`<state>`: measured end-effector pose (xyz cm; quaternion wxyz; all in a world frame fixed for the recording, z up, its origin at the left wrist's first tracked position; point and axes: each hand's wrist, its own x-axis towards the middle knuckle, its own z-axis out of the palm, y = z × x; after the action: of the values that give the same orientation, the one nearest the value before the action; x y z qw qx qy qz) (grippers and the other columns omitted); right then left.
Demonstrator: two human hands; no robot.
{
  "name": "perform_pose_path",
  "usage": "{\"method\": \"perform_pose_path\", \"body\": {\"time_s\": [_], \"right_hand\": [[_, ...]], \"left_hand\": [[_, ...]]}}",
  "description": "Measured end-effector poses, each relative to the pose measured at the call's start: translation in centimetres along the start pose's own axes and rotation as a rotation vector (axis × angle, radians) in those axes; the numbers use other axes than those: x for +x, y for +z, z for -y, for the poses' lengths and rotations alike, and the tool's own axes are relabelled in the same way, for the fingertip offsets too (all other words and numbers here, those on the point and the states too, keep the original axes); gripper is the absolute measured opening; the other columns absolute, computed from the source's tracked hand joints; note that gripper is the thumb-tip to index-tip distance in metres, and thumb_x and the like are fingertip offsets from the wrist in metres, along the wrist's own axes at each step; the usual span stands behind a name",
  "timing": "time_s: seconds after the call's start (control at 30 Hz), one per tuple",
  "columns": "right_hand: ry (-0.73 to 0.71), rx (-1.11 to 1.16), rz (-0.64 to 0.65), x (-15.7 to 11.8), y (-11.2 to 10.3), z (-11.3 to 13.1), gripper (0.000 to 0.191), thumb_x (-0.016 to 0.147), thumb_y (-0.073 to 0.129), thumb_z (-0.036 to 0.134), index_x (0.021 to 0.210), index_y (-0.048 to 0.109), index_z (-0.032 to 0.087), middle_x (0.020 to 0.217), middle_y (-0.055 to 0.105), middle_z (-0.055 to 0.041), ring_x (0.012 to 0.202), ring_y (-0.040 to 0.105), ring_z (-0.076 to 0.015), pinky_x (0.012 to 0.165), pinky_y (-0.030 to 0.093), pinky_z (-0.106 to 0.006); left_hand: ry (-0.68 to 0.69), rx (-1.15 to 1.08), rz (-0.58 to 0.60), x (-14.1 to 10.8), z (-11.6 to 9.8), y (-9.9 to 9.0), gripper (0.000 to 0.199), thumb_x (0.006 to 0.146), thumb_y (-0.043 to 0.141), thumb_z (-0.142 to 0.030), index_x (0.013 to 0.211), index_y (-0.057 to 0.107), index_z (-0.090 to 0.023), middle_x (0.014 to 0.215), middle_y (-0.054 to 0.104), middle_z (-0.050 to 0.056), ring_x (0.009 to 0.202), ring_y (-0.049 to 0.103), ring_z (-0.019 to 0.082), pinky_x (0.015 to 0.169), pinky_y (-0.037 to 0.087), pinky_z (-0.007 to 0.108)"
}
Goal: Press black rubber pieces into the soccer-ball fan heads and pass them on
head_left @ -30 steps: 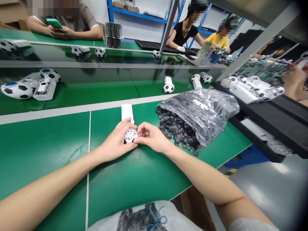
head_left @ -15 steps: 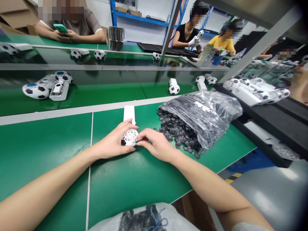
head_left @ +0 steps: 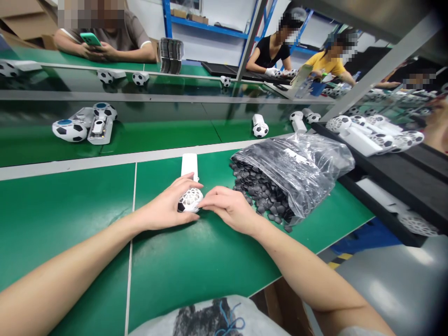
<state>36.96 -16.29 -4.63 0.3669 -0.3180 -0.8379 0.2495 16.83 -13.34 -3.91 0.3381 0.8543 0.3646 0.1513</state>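
Note:
My left hand (head_left: 171, 201) is curled around a white, football-patterned shell (head_left: 191, 199) with open lattice on top and a black patch on its left side. A flat white handle (head_left: 189, 165) extends behind the shell on the green table. The fingertips of my right hand (head_left: 229, 207) are pinched together against the shell's right edge. Whatever they hold, if anything, is hidden. To the right of that hand, many small black pieces (head_left: 266, 193) spill from a clear plastic bag (head_left: 304, 163).
Beyond the table edge, a green conveyor (head_left: 157, 123) carries football-shaped devices (head_left: 72, 130). Black trays (head_left: 395, 163) with white lattice-headed parts (head_left: 381, 133) stand at right. Across the line, one person holds a phone (head_left: 90, 39); other people work farther right.
My right fingers have closed more tightly at the shell's edge; my left hand keeps its hold. Devices on the near conveyor have shifted right. A gloved co-worker across has lowered a white device.

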Motion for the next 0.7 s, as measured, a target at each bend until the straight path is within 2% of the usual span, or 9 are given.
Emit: {"method": "perform_pose_path", "body": {"time_s": [0.13, 0.27, 0.37, 0.5, 0.7], "right_hand": [[-0.038, -0.023, -0.019, 0.2, 0.9, -0.1, 0.015, 0.087, 0.055, 0.010, 0.088, 0.065, 0.020, 0.087, 0.060, -0.0023, 0.086, 0.057, -0.0164, 0.076, 0.045, -0.029], [0.100, 0.144, -0.088, 0.7, 1.4, -0.5, 0.013, 0.081, 0.063, 0.009, 0.089, 0.060, 0.019, 0.086, 0.056, -0.0001, 0.079, 0.056, -0.0139, 0.075, 0.046, -0.026], [0.216, 0.246, -0.097, 0.9, 1.4, -0.9, 0.026, 0.074, 0.071, 0.012, 0.093, 0.055, 0.019, 0.088, 0.051, 0.0005, 0.077, 0.054, -0.0129, 0.072, 0.047, -0.024], [0.276, 0.296, -0.067, 0.9, 1.4, -1.5, 0.033, 0.071, 0.073, 0.014, 0.096, 0.051, 0.019, 0.092, 0.050, 0.0002, 0.076, 0.051, -0.0123, 0.069, 0.045, -0.024], [0.351, 0.310, -0.094, 1.0, 2.0, -1.4, 0.032, 0.071, 0.073, 0.013, 0.092, 0.050, 0.018, 0.089, 0.049, 0.0010, 0.070, 0.048, -0.0104, 0.065, 0.043, -0.022]], "left_hand": [[0.003, -0.017, -0.015, 0.0, -0.2, 0.1, 0.051, 0.071, 0.062, -0.040, 0.115, 0.045, -0.020, 0.137, 0.036, 0.012, 0.135, 0.015, 0.025, 0.107, 0.024, 0.046], [0.036, -0.030, -0.052, 0.1, -0.2, 0.4, 0.037, 0.076, 0.055, -0.033, 0.110, 0.047, -0.021, 0.130, 0.044, 0.009, 0.134, 0.017, 0.024, 0.107, 0.024, 0.045], [0.032, -0.049, -0.076, 0.1, -0.2, 0.6, 0.039, 0.074, 0.056, -0.029, 0.110, 0.046, -0.020, 0.131, 0.042, 0.011, 0.134, 0.017, 0.026, 0.106, 0.025, 0.046], [0.006, -0.068, -0.114, 0.2, -0.2, 0.9, 0.041, 0.070, 0.058, -0.027, 0.108, 0.047, -0.018, 0.132, 0.041, 0.013, 0.133, 0.021, 0.027, 0.105, 0.024, 0.047], [-0.006, -0.104, -0.128, 0.2, -0.2, 1.0, 0.036, 0.069, 0.057, -0.025, 0.104, 0.049, -0.019, 0.127, 0.043, 0.012, 0.130, 0.026, 0.026, 0.104, 0.026, 0.047]]}}
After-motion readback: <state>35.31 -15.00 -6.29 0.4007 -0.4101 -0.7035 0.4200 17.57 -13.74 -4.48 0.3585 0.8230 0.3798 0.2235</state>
